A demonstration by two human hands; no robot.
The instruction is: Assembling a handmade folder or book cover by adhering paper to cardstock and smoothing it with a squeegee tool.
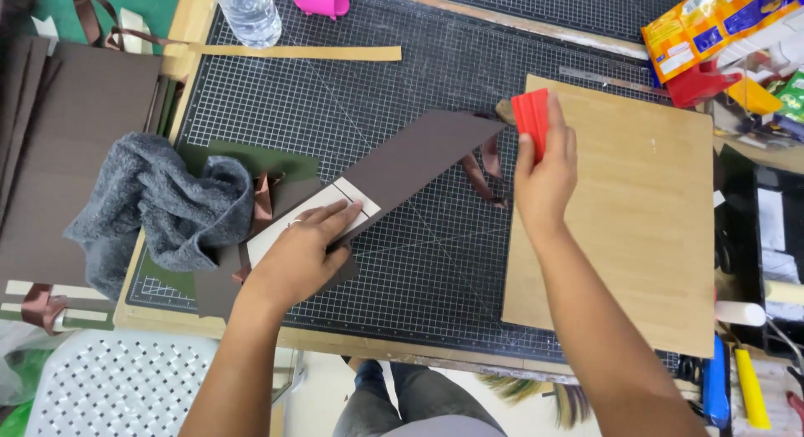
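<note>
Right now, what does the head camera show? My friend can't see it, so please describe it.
A left hand presses a brown card flat on a gridded cutting mat, while the right hand holds a red scraper above a wooden board. A grey cloth lies at the left, a water bottle at the top.

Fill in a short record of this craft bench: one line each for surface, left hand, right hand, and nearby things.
Surface: black gridded cutting mat with a wooden board lying on its right part
Left hand: left hand pressed flat on a folded brown card
Right hand: right hand holds a red scraper upright, above the board's left edge
Nearby things: grey cloth left of the card; water bottle at the top
</note>
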